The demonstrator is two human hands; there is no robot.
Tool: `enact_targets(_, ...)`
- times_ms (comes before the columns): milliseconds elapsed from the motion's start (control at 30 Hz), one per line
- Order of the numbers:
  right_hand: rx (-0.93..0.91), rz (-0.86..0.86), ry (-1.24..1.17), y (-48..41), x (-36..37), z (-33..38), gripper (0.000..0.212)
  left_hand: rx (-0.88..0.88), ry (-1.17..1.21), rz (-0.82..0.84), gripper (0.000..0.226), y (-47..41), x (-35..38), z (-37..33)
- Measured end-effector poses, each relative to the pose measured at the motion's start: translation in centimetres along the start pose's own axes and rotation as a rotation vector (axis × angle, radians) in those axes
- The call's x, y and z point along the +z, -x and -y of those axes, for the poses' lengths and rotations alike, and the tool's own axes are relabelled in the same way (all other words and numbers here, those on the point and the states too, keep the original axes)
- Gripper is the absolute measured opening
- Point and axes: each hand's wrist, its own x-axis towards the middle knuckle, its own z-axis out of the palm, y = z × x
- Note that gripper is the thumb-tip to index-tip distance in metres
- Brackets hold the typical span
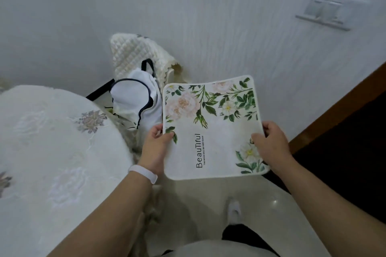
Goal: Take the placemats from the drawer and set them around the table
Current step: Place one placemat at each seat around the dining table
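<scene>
Now carrying | left hand [155,142] and right hand [271,144] each pinch an edge of the floral placemat [211,131] | best kept flat, then laid squarely on the bench [52,142]

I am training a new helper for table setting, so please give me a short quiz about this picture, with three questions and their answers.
1. True or false: the placemat is already laid down.
2. Which hand holds the placemat? A) left only B) right only C) both
3. Fill in: the white wristband is on the ___ wrist.
Key: 1. False; it is held up beside the table. 2. C; the left hand grips its left edge, the right hand its right edge. 3. left.
</scene>
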Motion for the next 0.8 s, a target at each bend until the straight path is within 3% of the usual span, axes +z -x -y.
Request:
enact_targets(567, -0.112, 0.43, -0.016, -26.5, 9.6, 7.6, 0.021, 0.087, 0.097, -0.456, 0.021, -14.3, 6.1, -7.4)
enact_targets(800, -0.349, 0.695, 0.09, -27.5, 17.4, 13.8, 0.02, 0.087, 0.211, -0.745, 0.018, -13.1, 2.5, -8.4)
